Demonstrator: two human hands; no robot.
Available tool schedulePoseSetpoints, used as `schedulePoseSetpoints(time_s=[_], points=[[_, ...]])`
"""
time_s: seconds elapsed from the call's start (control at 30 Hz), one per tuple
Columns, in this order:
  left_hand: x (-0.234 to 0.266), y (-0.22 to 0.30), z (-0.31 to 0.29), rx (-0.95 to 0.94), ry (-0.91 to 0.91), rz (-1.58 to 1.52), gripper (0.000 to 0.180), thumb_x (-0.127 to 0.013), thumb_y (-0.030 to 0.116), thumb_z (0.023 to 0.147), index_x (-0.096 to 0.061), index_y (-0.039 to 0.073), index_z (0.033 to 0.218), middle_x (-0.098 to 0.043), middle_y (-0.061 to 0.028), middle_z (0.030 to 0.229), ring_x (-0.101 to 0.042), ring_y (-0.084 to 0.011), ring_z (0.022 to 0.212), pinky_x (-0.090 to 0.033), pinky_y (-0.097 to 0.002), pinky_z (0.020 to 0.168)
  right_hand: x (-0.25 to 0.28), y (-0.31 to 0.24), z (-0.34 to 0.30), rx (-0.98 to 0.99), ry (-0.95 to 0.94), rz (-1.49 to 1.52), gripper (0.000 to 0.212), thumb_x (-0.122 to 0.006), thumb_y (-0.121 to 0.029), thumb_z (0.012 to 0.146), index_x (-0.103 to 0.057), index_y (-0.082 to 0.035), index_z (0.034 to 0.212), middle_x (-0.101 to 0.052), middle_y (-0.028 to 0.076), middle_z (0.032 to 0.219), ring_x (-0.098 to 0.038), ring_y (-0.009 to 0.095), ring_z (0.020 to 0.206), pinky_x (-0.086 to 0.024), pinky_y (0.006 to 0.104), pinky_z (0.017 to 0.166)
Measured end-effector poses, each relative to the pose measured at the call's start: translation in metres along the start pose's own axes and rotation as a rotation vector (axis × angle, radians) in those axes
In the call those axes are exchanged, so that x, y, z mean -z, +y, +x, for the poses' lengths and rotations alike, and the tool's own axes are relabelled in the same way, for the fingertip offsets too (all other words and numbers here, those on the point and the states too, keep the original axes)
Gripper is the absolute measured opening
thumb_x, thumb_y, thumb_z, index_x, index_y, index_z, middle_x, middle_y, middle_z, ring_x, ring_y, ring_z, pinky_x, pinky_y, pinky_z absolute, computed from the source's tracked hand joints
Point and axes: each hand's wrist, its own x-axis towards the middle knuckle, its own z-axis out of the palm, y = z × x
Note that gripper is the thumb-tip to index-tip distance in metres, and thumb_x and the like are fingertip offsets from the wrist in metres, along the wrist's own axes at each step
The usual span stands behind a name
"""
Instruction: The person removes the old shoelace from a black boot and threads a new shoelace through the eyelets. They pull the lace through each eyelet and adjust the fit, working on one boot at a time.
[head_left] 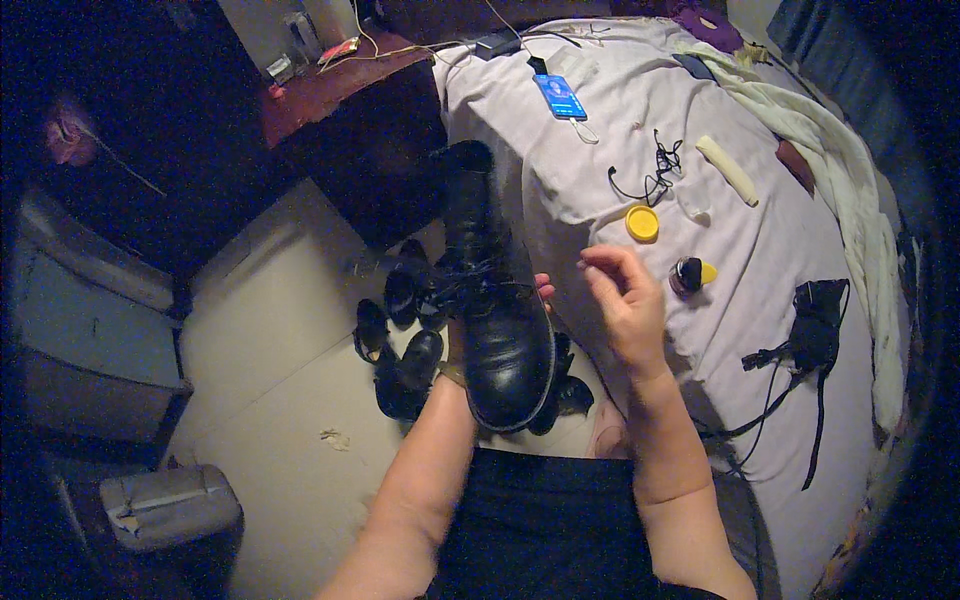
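A black lace-up leather boot (pixel 505 355) is held up in front of me, its toe toward me and its shaft pointing away. My left hand (pixel 544 289) supports it from beneath; only some fingertips show past the boot's right side, and the rest is hidden. To the right of the boot, my right hand (pixel 630 305) is raised near the bed's edge with its fingers curled in a pinch. Whatever might be between those fingertips cannot be made out. Nearest to this hand lie a round yellow lid (pixel 642 224) and a small dark container with a yellow part (pixel 687 275).
Several black shoes (pixel 405 370) stand on the tiled floor (pixel 270 400) below the boot. On the bed's pale sheet (pixel 780 400) are a lit phone (pixel 560 97), tangled black cord (pixel 660 172), a cream strip (pixel 728 170) and a black strapped item (pixel 815 325). A dark red tabletop (pixel 350 80) stands beyond.
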Motion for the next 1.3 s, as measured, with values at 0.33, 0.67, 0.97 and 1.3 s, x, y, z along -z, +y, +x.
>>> schedulePoseSetpoints(time_s=[0.33,0.67,0.97,1.3], points=[[0.014,-0.019,0.003,-0.067,-0.183,-0.191,0.08,-0.047,0.062,0.084,-0.047,-0.005,0.129,-0.057,-0.0227,0.12,-0.059,-0.0319,0.107,-0.05,-0.04,0.094,-0.014,0.007,-0.007,0.07,-0.135,-0.056,0.015,-0.061,-0.005,0.085,-0.06,0.0,0.099,-0.062,0.013,0.095,-0.063,0.021,0.081,-0.049,0.0298,0.073],[-0.004,-0.021,-0.002,-0.097,-0.096,-0.254,0.06,-0.055,0.048,0.087,-0.053,-0.001,0.122,-0.061,-0.0182,0.114,-0.062,-0.0287,0.1,-0.051,-0.0419,0.091,-0.022,-0.016,-0.011,0.434,-0.109,-0.345,0.023,-0.067,-0.003,0.076,-0.061,-0.003,0.098,-0.062,0.015,0.101,-0.062,0.03,0.083,-0.052,0.0358,0.072],[0.002,-0.019,-0.006,-0.143,0.032,-0.137,0.038,-0.05,0.035,0.093,-0.059,0.003,0.111,-0.066,-0.0105,0.099,-0.065,-0.022,0.085,-0.054,-0.0357,0.079,-0.04,-0.016,-0.019,0.724,-0.258,-0.514,0.023,-0.061,-0.004,0.069,-0.064,-0.006,0.091,-0.06,0.009,0.084,-0.062,0.027,0.07,-0.051,0.0361,0.058],[-0.036,-0.014,-0.023,-0.201,0.13,0.013,0.036,-0.046,0.034,0.096,-0.058,0.005,0.114,-0.063,-0.0073,0.106,-0.06,-0.0195,0.094,-0.048,-0.0333,0.086,-0.05,-0.01,-0.019,0.745,-0.249,-0.856,0.025,-0.061,-0.01,0.07,-0.065,-0.007,0.094,-0.052,0.007,0.078,-0.054,0.022,0.067,-0.046,0.0328,0.052]])
